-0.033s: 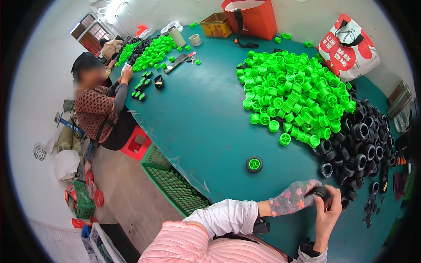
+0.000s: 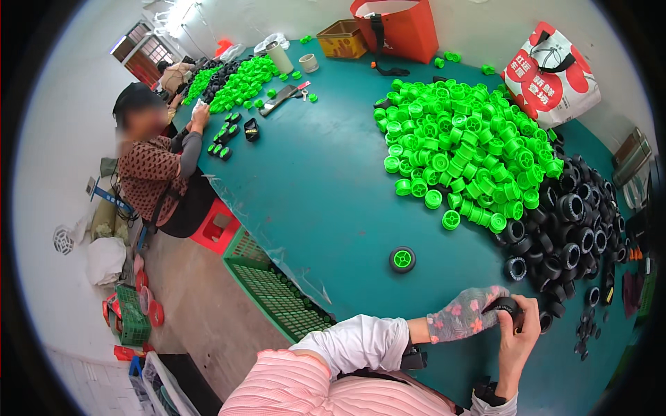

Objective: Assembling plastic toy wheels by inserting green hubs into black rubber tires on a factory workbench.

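above the tabletop (image 2: 333, 187), the left hand (image 2: 484, 305) in a flowered grey covering and the bare right hand (image 2: 522, 331) grip one black tire (image 2: 506, 304) between them, fingers (image 2: 532, 313) closed on it, just beside a tire heap (image 2: 569, 236).

Left hand (image 2: 475, 310), in grey floral covering, and right hand (image 2: 520, 329) hold black tyre (image 2: 508, 306), near right. Green-hubbed wheel (image 2: 402, 260) lies apart, farther left. Heap of green rims (image 2: 465, 145) far right, touching tyre pile (image 2: 551, 267). Co-worker (image 2: 156, 163) at table's (image 2: 326, 180) far left.

A teal table (image 2: 333, 187) bears green rims (image 2: 466, 149) and black tires (image 2: 551, 267)
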The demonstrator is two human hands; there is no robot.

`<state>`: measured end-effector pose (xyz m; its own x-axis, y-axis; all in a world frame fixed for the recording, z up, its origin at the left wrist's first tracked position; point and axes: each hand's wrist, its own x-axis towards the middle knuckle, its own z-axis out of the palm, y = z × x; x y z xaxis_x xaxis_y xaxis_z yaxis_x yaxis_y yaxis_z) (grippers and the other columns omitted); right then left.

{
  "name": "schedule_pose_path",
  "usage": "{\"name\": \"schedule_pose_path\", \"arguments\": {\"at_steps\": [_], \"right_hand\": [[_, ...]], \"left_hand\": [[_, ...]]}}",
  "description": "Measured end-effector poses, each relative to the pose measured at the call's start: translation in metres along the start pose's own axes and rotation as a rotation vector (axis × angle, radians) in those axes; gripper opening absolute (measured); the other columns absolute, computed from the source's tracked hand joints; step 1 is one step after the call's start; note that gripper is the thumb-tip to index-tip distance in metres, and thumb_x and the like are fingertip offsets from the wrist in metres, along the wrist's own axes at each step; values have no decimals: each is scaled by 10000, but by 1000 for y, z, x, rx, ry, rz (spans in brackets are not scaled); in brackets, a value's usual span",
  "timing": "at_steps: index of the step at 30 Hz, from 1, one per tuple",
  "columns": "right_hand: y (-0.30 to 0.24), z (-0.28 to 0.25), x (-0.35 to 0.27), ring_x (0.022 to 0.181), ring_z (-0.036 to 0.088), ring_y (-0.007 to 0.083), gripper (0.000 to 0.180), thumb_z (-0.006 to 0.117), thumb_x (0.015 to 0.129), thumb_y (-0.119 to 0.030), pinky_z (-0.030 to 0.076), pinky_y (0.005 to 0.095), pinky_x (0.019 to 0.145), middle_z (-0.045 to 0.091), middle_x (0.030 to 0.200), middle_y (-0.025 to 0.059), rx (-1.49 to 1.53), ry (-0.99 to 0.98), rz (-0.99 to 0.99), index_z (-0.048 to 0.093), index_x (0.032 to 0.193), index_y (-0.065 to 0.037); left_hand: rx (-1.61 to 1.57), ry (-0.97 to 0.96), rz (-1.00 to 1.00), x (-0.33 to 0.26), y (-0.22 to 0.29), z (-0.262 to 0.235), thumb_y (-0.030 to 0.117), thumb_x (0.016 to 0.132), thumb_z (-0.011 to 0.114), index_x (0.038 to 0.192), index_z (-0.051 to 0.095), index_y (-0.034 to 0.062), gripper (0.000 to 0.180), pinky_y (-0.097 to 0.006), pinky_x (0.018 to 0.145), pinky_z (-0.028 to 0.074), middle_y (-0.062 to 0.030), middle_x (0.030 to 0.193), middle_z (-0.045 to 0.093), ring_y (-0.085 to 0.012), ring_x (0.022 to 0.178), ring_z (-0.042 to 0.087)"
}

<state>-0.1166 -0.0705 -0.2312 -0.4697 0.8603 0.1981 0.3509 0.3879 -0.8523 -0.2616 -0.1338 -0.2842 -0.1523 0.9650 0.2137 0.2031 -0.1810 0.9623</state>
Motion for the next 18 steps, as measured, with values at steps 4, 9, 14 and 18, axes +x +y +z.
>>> {"name": "schedule_pose_path", "arguments": {"at_steps": [4,9,14,18], "right_hand": [[12,-3,5,653,396,108,237,771,811,-48,299,264,559,492,851,20,-25,-25,25,647,1007,-1],[56,-3,37,620,417,117,200,761,803,-21,329,277,549,537,806,35,-10,-9,-68,649,967,3],[92,-32,44,708,635,50,128,724,893,-56,408,183,594,667,827,-11,509,-49,495,657,984,4],[126,-48,56,603,430,10,155,743,896,-97,365,207,549,657,824,-36,451,-24,387,657,999,-19]], "left_hand": [[94,7,-65,6,-6,6,298,1037,573,1232,560,48,317,-369,830,516,-122,1004,646,-286,885,638],[225,51,14,37,-26,19,188,972,663,1279,544,8,375,-376,781,553,-160,1033,659,-328,868,682],[183,14,122,67,-39,48,147,944,695,1243,568,-7,359,-387,738,561,-186,988,687,-342,872,703],[-343,22,-415,86,-47,79,201,994,673,1232,577,-21,340,-339,724,556,-132,982,694,-226,794,683]]}}
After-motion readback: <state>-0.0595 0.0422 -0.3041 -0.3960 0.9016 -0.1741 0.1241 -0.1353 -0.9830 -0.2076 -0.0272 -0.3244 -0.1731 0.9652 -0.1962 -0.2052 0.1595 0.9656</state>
